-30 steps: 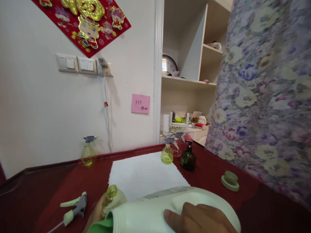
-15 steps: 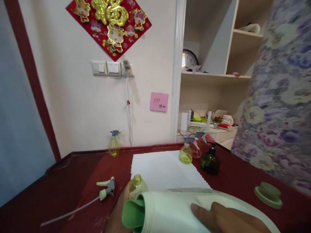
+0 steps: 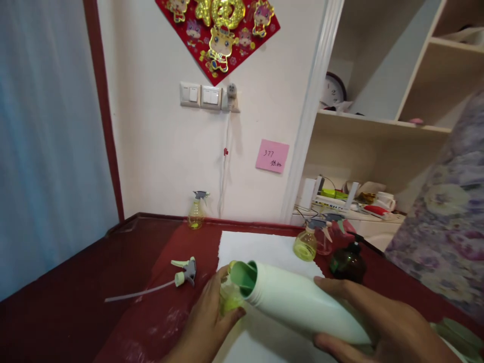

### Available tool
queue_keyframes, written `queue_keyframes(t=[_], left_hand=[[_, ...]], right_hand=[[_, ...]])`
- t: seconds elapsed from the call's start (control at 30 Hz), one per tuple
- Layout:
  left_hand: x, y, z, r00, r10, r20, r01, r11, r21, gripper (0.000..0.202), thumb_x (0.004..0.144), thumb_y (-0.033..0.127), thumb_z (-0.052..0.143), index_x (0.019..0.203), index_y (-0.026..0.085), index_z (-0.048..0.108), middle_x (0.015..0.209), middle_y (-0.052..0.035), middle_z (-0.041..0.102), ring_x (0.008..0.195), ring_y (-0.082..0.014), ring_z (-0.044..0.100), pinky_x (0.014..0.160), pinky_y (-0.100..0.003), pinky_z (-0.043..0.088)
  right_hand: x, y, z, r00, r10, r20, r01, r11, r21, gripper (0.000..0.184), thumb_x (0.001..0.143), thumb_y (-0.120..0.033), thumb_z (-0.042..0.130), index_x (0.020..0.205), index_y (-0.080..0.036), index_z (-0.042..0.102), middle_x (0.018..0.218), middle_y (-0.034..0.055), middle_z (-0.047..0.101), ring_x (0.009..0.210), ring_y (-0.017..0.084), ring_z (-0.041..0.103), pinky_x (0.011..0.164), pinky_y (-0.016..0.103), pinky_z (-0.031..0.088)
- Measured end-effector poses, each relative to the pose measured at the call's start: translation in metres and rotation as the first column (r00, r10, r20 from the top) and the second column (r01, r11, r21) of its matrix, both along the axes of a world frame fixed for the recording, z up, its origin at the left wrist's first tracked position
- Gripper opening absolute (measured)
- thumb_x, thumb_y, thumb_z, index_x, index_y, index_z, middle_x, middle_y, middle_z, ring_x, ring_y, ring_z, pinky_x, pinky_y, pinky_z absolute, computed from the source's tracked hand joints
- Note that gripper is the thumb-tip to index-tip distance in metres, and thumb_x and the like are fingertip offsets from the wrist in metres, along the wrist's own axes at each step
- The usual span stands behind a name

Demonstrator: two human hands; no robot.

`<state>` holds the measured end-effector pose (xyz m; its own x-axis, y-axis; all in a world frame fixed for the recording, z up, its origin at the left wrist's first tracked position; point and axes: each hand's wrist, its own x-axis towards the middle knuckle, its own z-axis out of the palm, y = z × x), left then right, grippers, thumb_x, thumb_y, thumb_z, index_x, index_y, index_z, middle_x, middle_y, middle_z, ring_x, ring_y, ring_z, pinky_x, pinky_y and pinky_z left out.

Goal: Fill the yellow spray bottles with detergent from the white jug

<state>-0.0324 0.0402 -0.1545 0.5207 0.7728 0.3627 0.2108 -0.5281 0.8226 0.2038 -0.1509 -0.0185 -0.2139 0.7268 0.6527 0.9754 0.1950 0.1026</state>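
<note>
Head view: white jug (image 3: 302, 305) tipped, green spout (image 3: 244, 276) at 10 o'clock, touching small bottle's (image 3: 229, 297) mouth.
Right hand (image 3: 381, 322): fingers wrapped round jug body.
Left hand (image 3: 206, 322): fingers closed on small bottle, nearer the spout.

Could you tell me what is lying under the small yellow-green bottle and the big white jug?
A white cloth on the red table lies beneath the small bottle, held by the left hand. The white jug, in the right hand, covers the cloth's middle.

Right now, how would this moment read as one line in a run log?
left hand: holds small yellow bottle | right hand: tilts white jug, spout over bottle mouth | spray head: lying on table, detached
</note>
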Motion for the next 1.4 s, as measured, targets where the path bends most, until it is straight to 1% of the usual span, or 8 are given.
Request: queue_keyframes(t=[0.1, 0.3, 0.63, 0.8, 0.93, 1.07, 1.2, 1.4], left_hand=[[0.0, -0.004, 0.005, 1.0, 0.018, -0.021, -0.019, 0.999, -0.045, 0.071, 0.081, 0.028, 0.066, 0.146, 0.024, 0.038, 0.152, -0.0156, 0.05, 0.14, -0.0331, 0.044, 0.118, -0.056, 0.031], [-0.002, -0.008, 0.013, 0.997, 0.007, -0.072, -0.013, 0.996, -0.083, 0.074, 0.08, 0.031, 0.066, 0.147, 0.019, 0.036, 0.154, -0.0188, 0.046, 0.142, -0.0334, 0.041, 0.119, -0.054, 0.029], [-0.002, -0.012, 0.019, 0.997, 0.004, -0.08, -0.013, 0.995, -0.101, 0.073, 0.08, 0.03, 0.065, 0.146, 0.018, 0.037, 0.154, -0.0181, 0.045, 0.143, -0.032, 0.04, 0.119, -0.051, 0.028], [-0.001, -0.011, 0.02, 0.995, 0.017, -0.094, -0.026, 0.995, -0.091, 0.073, 0.08, 0.029, 0.066, 0.147, 0.018, 0.038, 0.155, -0.018, 0.045, 0.143, -0.0323, 0.04, 0.119, -0.052, 0.029], [-0.001, -0.012, 0.02, 0.996, 0.025, -0.082, -0.033, 0.995, -0.099, 0.073, 0.078, 0.028, 0.067, 0.146, 0.019, 0.04, 0.153, -0.0177, 0.047, 0.142, -0.0334, 0.042, 0.118, -0.052, 0.03], [-0.002, -0.015, 0.023, 0.997, 0.022, -0.073, -0.031, 0.992, -0.119, 0.074, 0.077, 0.026, 0.068, 0.145, 0.021, 0.041, 0.152, -0.0161, 0.048, 0.141, -0.033, 0.042, 0.118, -0.051, 0.03], [-0.003, -0.015, 0.025, 0.996, 0.011, -0.084, -0.021, 0.992, -0.125, 0.076, 0.076, 0.024, 0.067, 0.147, 0.019, 0.038, 0.152, -0.0162, 0.048, 0.141, -0.0317, 0.042, 0.118, -0.049, 0.031], [-0.003, -0.015, 0.023, 0.996, 0.006, -0.086, -0.017, 0.992, -0.122, 0.077, 0.077, 0.028, 0.068, 0.147, 0.018, 0.038, 0.152, -0.0167, 0.048, 0.14, -0.0321, 0.042, 0.117, -0.047, 0.032]], right_hand=[[-0.002, 0.005, 0.002, 1.0, -0.012, 0.01, 0.012, 1.0, 0.024, 0.033, 0.092, -0.052, 0.061, 0.113, -0.025, 0.062, 0.085, -0.0021, 0.078, 0.06, 0.015, 0.075, 0.051, 0.017, 0.059], [-0.005, 0.009, 0.002, 0.999, -0.017, 0.028, 0.016, 0.999, 0.04, 0.038, 0.096, -0.056, 0.054, 0.109, -0.023, 0.066, 0.084, 0.0006, 0.079, 0.058, 0.015, 0.075, 0.05, 0.017, 0.06], [-0.005, 0.009, 0.008, 0.988, -0.046, 0.145, 0.042, 0.999, 0.027, 0.04, 0.101, -0.056, 0.044, 0.114, -0.021, 0.06, 0.087, 0.0025, 0.078, 0.062, 0.017, 0.076, 0.05, 0.021, 0.061], [-0.005, 0.016, 0.013, 0.961, -0.066, 0.269, 0.048, 0.996, 0.075, 0.043, 0.103, -0.055, 0.038, 0.115, -0.019, 0.058, 0.088, 0.0057, 0.078, 0.062, 0.019, 0.076, 0.049, 0.027, 0.062], [-0.006, 0.022, 0.018, 0.949, -0.072, 0.306, 0.046, 0.995, 0.09, 0.042, 0.105, -0.052, 0.034, 0.114, -0.019, 0.058, 0.087, 0.0068, 0.077, 0.061, 0.021, 0.075, 0.047, 0.031, 0.061], [-0.005, 0.025, 0.019, 0.94, -0.076, 0.334, 0.052, 0.995, 0.081, 0.043, 0.104, -0.053, 0.034, 0.115, -0.018, 0.058, 0.09, 0.0086, 0.077, 0.061, 0.023, 0.075, 0.045, 0.033, 0.061], [-0.002, 0.024, 0.018, 0.941, -0.066, 0.331, 0.052, 0.997, 0.05, 0.044, 0.103, -0.054, 0.037, 0.118, -0.02, 0.058, 0.089, 0.0067, 0.076, 0.062, 0.024, 0.075, 0.046, 0.035, 0.061], [0.001, 0.02, 0.018, 0.926, -0.081, 0.368, 0.063, 0.996, 0.06, 0.042, 0.103, -0.052, 0.038, 0.12, -0.021, 0.059, 0.09, 0.0066, 0.075, 0.064, 0.023, 0.074, 0.049, 0.034, 0.061]])
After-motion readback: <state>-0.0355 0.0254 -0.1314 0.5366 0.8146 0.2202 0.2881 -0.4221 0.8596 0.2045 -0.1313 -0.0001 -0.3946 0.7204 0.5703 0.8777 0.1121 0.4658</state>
